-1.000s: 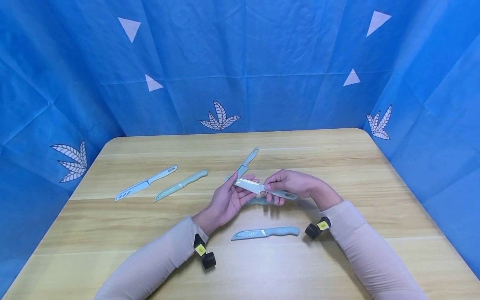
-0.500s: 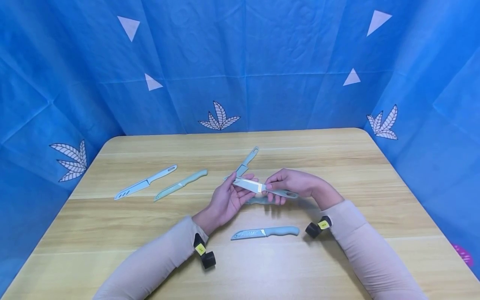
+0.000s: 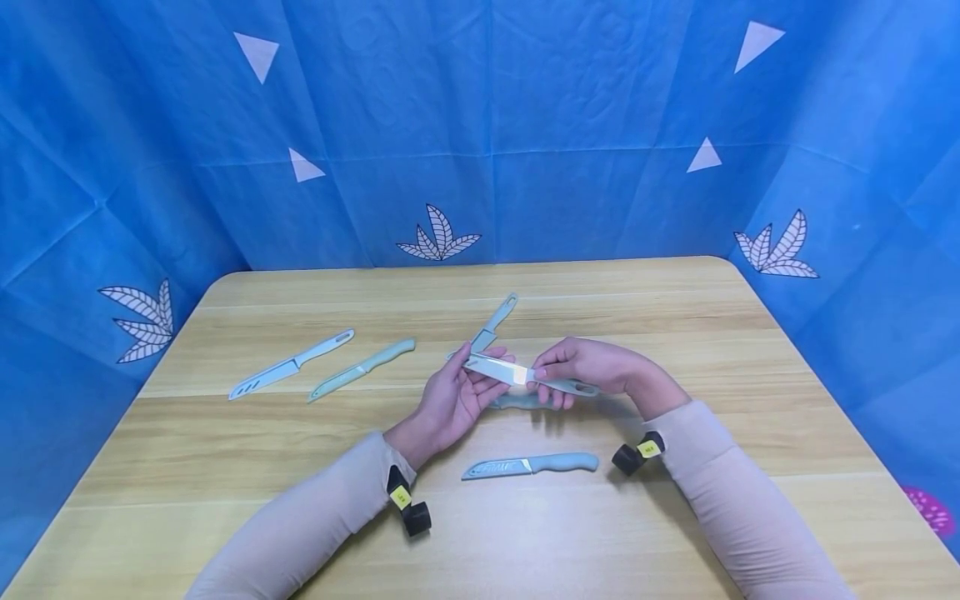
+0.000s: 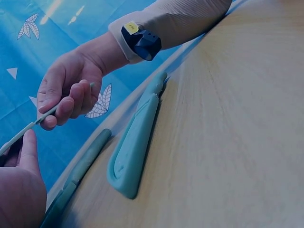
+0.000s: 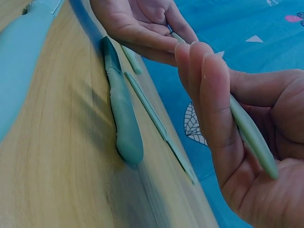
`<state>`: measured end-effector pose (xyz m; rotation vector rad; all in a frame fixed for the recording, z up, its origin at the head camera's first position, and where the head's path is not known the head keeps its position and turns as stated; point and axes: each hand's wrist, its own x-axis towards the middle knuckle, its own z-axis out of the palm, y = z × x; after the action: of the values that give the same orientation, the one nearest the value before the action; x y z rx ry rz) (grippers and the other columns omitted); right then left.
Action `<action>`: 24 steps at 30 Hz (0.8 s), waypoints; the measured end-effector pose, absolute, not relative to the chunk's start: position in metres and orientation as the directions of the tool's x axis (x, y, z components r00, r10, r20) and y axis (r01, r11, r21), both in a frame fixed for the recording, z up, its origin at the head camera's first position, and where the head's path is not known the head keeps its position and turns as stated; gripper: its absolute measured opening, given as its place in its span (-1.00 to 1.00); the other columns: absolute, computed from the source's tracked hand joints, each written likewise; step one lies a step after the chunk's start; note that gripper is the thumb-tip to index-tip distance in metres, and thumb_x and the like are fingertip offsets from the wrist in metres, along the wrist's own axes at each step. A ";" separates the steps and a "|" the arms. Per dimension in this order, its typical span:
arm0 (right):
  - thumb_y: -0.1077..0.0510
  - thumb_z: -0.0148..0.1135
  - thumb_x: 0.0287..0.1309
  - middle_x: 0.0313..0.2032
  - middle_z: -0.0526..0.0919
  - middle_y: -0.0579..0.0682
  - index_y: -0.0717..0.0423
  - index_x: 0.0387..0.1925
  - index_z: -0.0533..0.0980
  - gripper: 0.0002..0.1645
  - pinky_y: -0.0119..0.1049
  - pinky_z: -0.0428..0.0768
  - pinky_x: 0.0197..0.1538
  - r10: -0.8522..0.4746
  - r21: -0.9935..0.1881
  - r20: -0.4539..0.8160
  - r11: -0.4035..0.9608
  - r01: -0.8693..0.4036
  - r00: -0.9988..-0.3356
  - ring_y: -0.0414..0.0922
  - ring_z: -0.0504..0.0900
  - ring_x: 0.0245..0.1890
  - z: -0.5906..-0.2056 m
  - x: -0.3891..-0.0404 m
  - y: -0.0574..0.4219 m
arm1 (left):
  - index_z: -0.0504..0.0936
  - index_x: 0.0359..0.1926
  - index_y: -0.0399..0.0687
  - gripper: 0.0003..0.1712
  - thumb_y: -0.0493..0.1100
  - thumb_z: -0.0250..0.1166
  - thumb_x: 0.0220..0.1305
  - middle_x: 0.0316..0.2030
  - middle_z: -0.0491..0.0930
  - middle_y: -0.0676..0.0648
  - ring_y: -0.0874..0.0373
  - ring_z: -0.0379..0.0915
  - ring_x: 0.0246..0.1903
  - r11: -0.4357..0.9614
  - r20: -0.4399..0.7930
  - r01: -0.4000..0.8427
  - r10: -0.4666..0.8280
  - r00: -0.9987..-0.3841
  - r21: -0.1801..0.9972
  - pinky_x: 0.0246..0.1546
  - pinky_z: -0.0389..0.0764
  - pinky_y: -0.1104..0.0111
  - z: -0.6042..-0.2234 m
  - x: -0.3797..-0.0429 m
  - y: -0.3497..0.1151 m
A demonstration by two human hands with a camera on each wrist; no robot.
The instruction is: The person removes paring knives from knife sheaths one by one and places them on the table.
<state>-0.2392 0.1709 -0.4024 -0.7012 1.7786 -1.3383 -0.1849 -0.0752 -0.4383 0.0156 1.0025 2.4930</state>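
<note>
Pale-green knife [image 3: 508, 374] lies crosswise between two hands — right hand [image 3: 581, 362] pinching the handle [image 3: 574, 387], left hand [image 3: 452, 404] pinching the blade end [image 3: 480, 364].

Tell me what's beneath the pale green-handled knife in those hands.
A second knife's pale green handle shows on the wooden table; from above, the left hand covers its other end.

In head view, the left hand [image 3: 453, 398] partly hides the knife [image 3: 496, 321] at its one o'clock; in right wrist view, the edge cuts a handle [image 5: 19, 66] at ten o'clock.
</note>
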 end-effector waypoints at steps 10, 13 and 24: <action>0.15 0.05 0.44 -0.34 0.69 0.18 0.50 -0.05 0.51 -0.60 -0.29 0.70 -0.38 -0.806 -0.953 -0.246 0.303 -0.017 -0.538 -0.10 0.63 -0.46 -0.405 -0.242 0.174 | 0.25 0.34 -0.37 -0.34 0.12 -0.21 0.58 0.08 0.56 -0.29 -0.06 0.49 0.14 -0.636 -0.160 -0.396 0.396 -0.904 0.663 0.23 0.48 0.19 -0.440 -0.187 -0.075; 0.14 0.05 0.44 -0.34 0.69 0.18 0.50 -0.06 0.51 -0.60 -0.29 0.70 -0.38 -0.805 -0.951 -0.250 0.310 -0.023 -0.537 -0.09 0.63 -0.46 -0.406 -0.243 0.174 | 0.25 0.34 -0.36 -0.34 0.12 -0.22 0.58 0.08 0.55 -0.28 -0.06 0.50 0.13 -0.631 -0.161 -0.391 0.390 -0.906 0.670 0.22 0.49 0.19 -0.441 -0.187 -0.075; 0.14 0.06 0.44 -0.31 0.69 0.20 0.46 -0.06 0.54 -0.62 -0.24 0.72 -0.34 -0.809 -0.946 -0.251 0.323 -0.044 -0.531 -0.07 0.64 -0.43 -0.406 -0.246 0.176 | 0.24 0.36 -0.37 -0.33 0.12 -0.19 0.57 0.14 0.51 -0.32 -0.07 0.47 0.17 -0.639 -0.151 -0.382 0.386 -0.910 0.668 0.23 0.48 0.19 -0.443 -0.190 -0.077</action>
<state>-0.2465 0.1758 -0.4055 -0.7584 1.8307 -1.2763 -0.1896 -0.0772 -0.4429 0.0075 1.0225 2.5147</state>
